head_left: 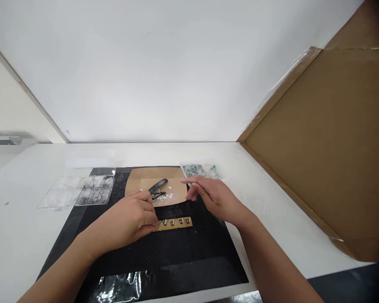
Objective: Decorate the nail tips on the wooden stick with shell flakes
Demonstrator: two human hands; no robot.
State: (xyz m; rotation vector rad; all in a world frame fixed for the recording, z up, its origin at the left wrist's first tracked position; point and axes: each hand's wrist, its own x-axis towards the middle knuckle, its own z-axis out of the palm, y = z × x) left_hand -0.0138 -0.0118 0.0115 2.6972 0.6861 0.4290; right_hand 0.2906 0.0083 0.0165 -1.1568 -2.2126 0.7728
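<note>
My left hand (137, 216) is closed at the near left end of a tan strip (177, 226), fingertips pinching or pressing it; that end is covered. Several small round metal pieces with pale upright bits sit in a row along the strip. My right hand (213, 198) hovers over the right edge of a brown paper sheet (137, 179), index finger stretched out, thumb apart from it and other fingers curled; nothing shows in it. On the paper lie a dark curved file-like tool (159, 185), small white flakes (167, 196) and some black bits.
A clear compartment box (94, 189) with pale pieces stands at the left on the black mat (183, 248) and white table (12, 219). Behind my right hand is a bag of small greenish-white packets (202, 170). A cardboard panel (318, 139) walls the right side.
</note>
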